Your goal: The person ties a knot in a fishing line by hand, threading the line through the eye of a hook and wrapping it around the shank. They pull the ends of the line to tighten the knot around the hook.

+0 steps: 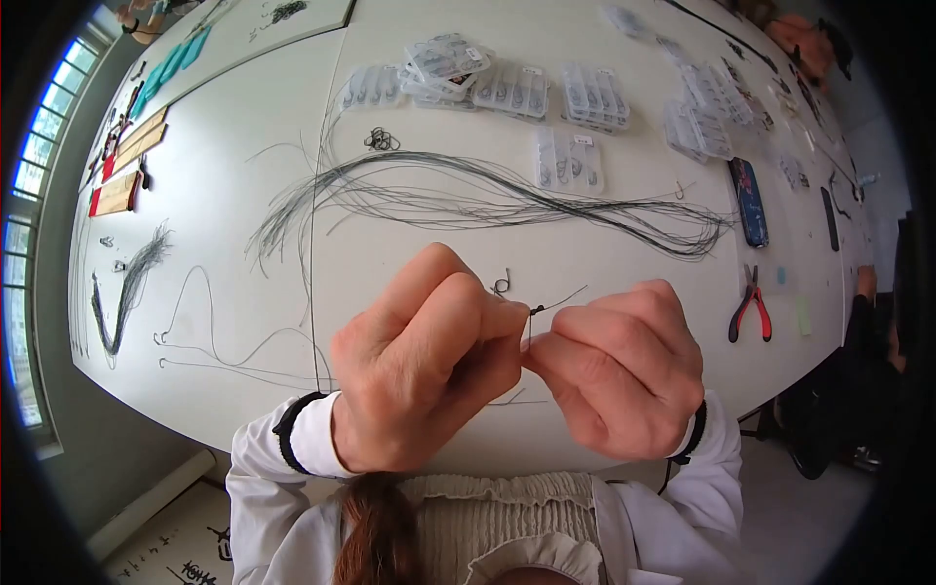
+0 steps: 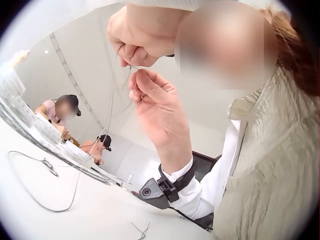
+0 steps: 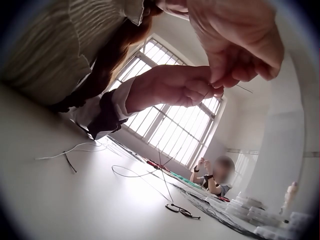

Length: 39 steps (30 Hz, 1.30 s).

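Both hands are raised close together over the table, fingertips almost meeting in the head view. My left hand [image 1: 424,361] pinches a thin grey fishing line between thumb and curled fingers. Facing it, my right hand [image 1: 624,375] pinches the same line near a small dark knot [image 1: 537,311], whose short tail points up to the right. In the left wrist view, long strands of the fishing line [image 2: 109,117] hang from the fingers toward the table. A dark fish hook [image 3: 182,211] lies on the tabletop below the hands in the right wrist view.
A long bundle of grey lines [image 1: 487,195] crosses the table beyond the hands. Clear hook boxes [image 1: 512,90] stand in stacks behind it. Red-handled pliers [image 1: 750,307] and a dark phone-like case [image 1: 749,203] lie at right. Hooked lines [image 1: 234,361] lie at left.
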Tool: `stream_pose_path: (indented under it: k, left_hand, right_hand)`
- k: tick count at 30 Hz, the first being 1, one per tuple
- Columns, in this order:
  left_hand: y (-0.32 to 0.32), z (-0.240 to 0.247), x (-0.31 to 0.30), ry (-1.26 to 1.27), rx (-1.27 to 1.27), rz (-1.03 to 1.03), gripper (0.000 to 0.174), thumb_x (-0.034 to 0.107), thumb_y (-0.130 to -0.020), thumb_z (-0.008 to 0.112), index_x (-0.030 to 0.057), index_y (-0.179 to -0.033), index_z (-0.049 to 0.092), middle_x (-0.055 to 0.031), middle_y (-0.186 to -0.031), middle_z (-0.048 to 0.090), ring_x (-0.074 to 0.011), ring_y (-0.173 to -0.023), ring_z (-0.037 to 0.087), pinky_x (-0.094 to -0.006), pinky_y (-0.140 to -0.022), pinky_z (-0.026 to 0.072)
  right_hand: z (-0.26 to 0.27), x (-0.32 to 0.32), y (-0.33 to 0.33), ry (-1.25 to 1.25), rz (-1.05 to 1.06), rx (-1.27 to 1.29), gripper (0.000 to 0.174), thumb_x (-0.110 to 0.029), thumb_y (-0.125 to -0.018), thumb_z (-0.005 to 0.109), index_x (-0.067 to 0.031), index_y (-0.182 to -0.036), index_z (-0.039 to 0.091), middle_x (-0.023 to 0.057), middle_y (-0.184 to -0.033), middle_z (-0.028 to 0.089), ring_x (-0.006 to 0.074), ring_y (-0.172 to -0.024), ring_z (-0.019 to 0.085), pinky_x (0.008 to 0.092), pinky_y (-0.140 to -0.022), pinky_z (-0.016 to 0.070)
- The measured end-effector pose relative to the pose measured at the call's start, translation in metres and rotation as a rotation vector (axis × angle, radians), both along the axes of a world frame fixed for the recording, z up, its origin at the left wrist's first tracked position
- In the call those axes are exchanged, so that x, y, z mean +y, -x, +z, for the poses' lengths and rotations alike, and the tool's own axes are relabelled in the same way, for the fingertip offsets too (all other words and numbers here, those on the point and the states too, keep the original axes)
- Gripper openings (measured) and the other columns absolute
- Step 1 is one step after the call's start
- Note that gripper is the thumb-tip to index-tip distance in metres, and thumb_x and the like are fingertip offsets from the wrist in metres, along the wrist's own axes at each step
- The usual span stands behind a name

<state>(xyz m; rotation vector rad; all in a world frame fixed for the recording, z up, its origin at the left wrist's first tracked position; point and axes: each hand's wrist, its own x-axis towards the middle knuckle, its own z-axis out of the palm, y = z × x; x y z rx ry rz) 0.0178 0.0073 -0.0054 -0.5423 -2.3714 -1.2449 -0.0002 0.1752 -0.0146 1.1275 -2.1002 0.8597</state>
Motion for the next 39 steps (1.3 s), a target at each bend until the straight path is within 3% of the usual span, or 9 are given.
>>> stream_pose_path:
  k: [5, 7, 11, 20, 31, 35, 37, 38, 39]
  left_hand:
    - [0.0, 0.003, 0.0, 0.081, 0.003, -0.032, 0.02, -0.01, -0.059, 0.066, 0.0023, -0.072, 0.058, -0.0042, -0.064, 0.05, -0.0109, -0.051, 0.048, -0.0228, -0.042, 0.0364]
    - [0.0, 0.003, 0.0, 0.106, 0.011, -0.068, 0.02, -0.009, -0.059, 0.066, 0.0023, -0.073, 0.058, -0.0046, -0.064, 0.052, -0.0117, -0.051, 0.05, -0.0231, -0.042, 0.0377]
    - [-0.001, 0.006, 0.001, 0.145, -0.005, -0.125, 0.02, -0.008, -0.059, 0.067, 0.0031, -0.072, 0.058, -0.0052, -0.065, 0.055, -0.0136, -0.05, 0.052, -0.0237, -0.042, 0.0393]
    - [-0.005, 0.007, 0.001, 0.19, 0.02, -0.135, 0.019, -0.008, -0.063, 0.069, 0.004, -0.074, 0.059, -0.0051, -0.066, 0.056, -0.0132, -0.051, 0.055, -0.023, -0.043, 0.042]
    - [-0.003, 0.005, 0.001, 0.201, 0.114, -0.149, 0.022, -0.01, -0.061, 0.067, 0.0038, -0.076, 0.059, -0.0058, -0.068, 0.056, -0.012, -0.05, 0.053, -0.0222, -0.041, 0.0405]
    - [0.002, 0.004, 0.001, 0.039, 0.027, -0.15, 0.023, -0.013, -0.059, 0.063, 0.0028, -0.073, 0.056, -0.0051, -0.065, 0.053, -0.0107, -0.049, 0.047, -0.0216, -0.039, 0.0344]
    - [0.003, 0.005, -0.001, 0.011, 0.026, -0.124, 0.023, -0.014, -0.058, 0.062, 0.0024, -0.073, 0.055, -0.0049, -0.065, 0.053, -0.0107, -0.049, 0.046, -0.0215, -0.039, 0.0328]
    - [0.003, 0.005, -0.002, 0.011, 0.026, -0.133, 0.023, -0.014, -0.058, 0.062, 0.0022, -0.073, 0.055, -0.0049, -0.065, 0.053, -0.011, -0.05, 0.046, -0.0218, -0.039, 0.0333]
    - [0.003, 0.005, -0.003, 0.011, 0.025, -0.143, 0.023, -0.014, -0.058, 0.062, 0.0019, -0.073, 0.055, -0.0049, -0.065, 0.053, -0.0113, -0.051, 0.047, -0.022, -0.04, 0.0338]
  right_hand:
    - [0.014, 0.007, 0.002, -0.118, -0.073, 0.173, 0.026, -0.012, -0.047, 0.061, -0.0025, -0.071, 0.061, 0.0034, -0.076, 0.057, 0.0149, -0.065, 0.052, 0.0277, -0.052, 0.0304]
    - [0.016, 0.009, 0.002, -0.142, -0.107, 0.204, 0.024, -0.001, -0.053, 0.073, -0.004, -0.075, 0.064, 0.0035, -0.074, 0.055, 0.0176, -0.062, 0.049, 0.0302, -0.051, 0.031]
    - [0.018, 0.015, 0.013, -0.113, -0.041, 0.132, 0.022, -0.004, -0.055, 0.074, -0.0037, -0.074, 0.064, 0.004, -0.073, 0.055, 0.0174, -0.063, 0.049, 0.0301, -0.052, 0.0319]
    - [0.018, 0.015, 0.019, 0.051, 0.075, -0.479, 0.011, -0.005, -0.065, 0.072, -0.0021, -0.071, 0.063, 0.0057, -0.07, 0.057, 0.0174, -0.062, 0.05, 0.0279, -0.056, 0.036]
    - [0.01, 0.018, 0.02, 0.327, 0.386, -1.421, 0.007, -0.007, -0.077, 0.065, -0.0018, -0.074, 0.064, 0.0021, -0.067, 0.061, 0.0076, -0.06, 0.05, 0.0229, -0.061, 0.0395]
    - [0.005, 0.017, 0.024, 0.273, 0.344, -1.432, 0.01, -0.014, -0.079, 0.066, -0.0038, -0.078, 0.065, 0.0017, -0.075, 0.063, 0.0085, -0.066, 0.051, 0.0227, -0.068, 0.0377]
    - [0.007, 0.011, 0.024, 0.434, 0.161, -1.17, 0.014, -0.018, -0.079, 0.066, -0.0053, -0.083, 0.065, 0.001, -0.084, 0.063, 0.0098, -0.073, 0.05, 0.0233, -0.072, 0.0359]
    - [0.012, 0.014, 0.027, 0.473, 0.209, -1.174, 0.017, -0.013, -0.076, 0.065, 0.0002, -0.087, 0.062, 0.0065, -0.092, 0.061, 0.0128, -0.09, 0.049, 0.0286, -0.079, 0.0368]
    - [0.016, 0.017, 0.027, 0.471, 0.211, -1.177, 0.017, -0.013, -0.076, 0.065, 0.0002, -0.087, 0.062, 0.0065, -0.092, 0.061, 0.0128, -0.09, 0.049, 0.0286, -0.079, 0.0368]
